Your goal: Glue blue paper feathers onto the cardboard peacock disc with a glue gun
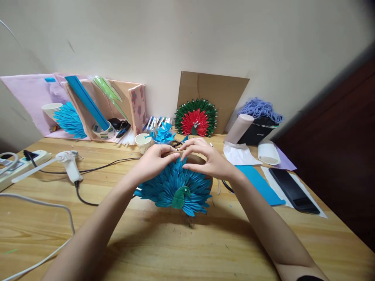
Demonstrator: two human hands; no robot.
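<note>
A blue fan-shaped peacock craft [175,189] with a green bird body at its front stands on the wooden table [175,242]. My left hand [155,159] and my right hand [205,158] meet at its top edge. Both pinch with fingertips pressed together at the upper blue feathers. What lies between the fingertips is too small to name. A white paper cup [143,142] and a bowl of loose blue pieces [162,134] sit just behind my hands.
A glue gun [68,164] with its cord and a power strip [20,164] lie at left. A finished red-and-green peacock [195,123] leans on cardboard at the back. A blue sheet [259,183] and a black phone [293,189] lie at right.
</note>
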